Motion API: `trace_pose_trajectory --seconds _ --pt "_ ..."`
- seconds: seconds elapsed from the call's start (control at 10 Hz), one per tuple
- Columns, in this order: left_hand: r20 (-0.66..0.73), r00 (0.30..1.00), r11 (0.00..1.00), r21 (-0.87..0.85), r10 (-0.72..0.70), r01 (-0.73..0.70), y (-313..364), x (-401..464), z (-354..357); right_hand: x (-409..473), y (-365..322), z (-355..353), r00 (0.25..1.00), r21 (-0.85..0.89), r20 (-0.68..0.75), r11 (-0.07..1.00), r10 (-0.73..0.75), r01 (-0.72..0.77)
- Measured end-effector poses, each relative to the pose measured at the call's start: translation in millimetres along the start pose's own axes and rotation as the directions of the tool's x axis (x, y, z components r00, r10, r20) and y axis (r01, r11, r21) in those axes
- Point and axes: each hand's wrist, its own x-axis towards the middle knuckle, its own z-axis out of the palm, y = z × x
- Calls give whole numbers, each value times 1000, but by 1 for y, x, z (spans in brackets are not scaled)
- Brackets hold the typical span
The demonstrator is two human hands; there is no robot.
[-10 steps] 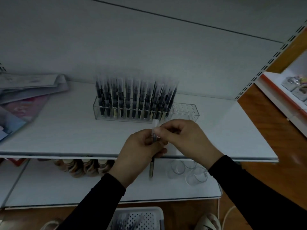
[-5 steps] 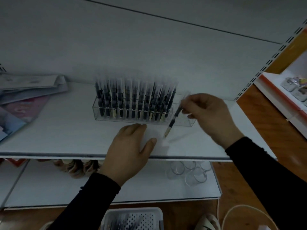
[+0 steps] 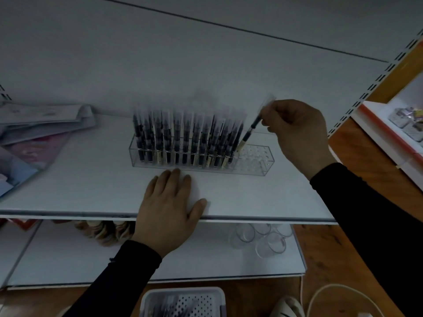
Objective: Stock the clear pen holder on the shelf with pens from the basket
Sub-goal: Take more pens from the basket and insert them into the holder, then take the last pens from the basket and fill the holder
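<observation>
A clear pen holder [image 3: 256, 163] stands on the white shelf [image 3: 91, 179], most of its holes filled with several dark pens [image 3: 183, 138]; its right end shows bare holes. My right hand [image 3: 297, 131] pinches the upper part of one dark pen [image 3: 248, 133], tilted, with its lower tip at the holder's top beside the last filled row. My left hand [image 3: 169, 207] rests flat on the shelf in front of the holder, fingers straight. A white perforated basket [image 3: 183, 300] with pens sits on the floor at the bottom edge.
Magazines or packets [image 3: 41, 124] lie at the shelf's left end. Clear glasses [image 3: 261, 239] and round brown items [image 3: 103, 232] sit on the lower shelf. A red-edged stand with small goods [image 3: 402, 124] is at the right. A white cable [image 3: 332, 291] lies on the wooden floor.
My right hand took the pen from both hands' grasp and carried it up and right to the holder's bare holes. My left hand let go and settled flat on the shelf.
</observation>
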Motion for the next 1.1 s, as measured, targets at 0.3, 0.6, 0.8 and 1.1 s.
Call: trace_pose_trajectory --seconds 0.3,0.6,0.8,1.1 --pt "-27 1000 1000 25 1 0 0 0 3 -8 6 10 999 -101 48 995 -6 11" --pt "-48 999 999 33 17 -16 -2 0 5 -22 15 23 994 -121 109 992 -9 22" --pt "-56 998 999 35 23 -21 -3 0 6 -22 16 28 994 -118 104 993 22 -10" --pt "-96 995 999 14 37 -36 -4 1 6 -68 24 12 987 -33 99 992 125 -122"
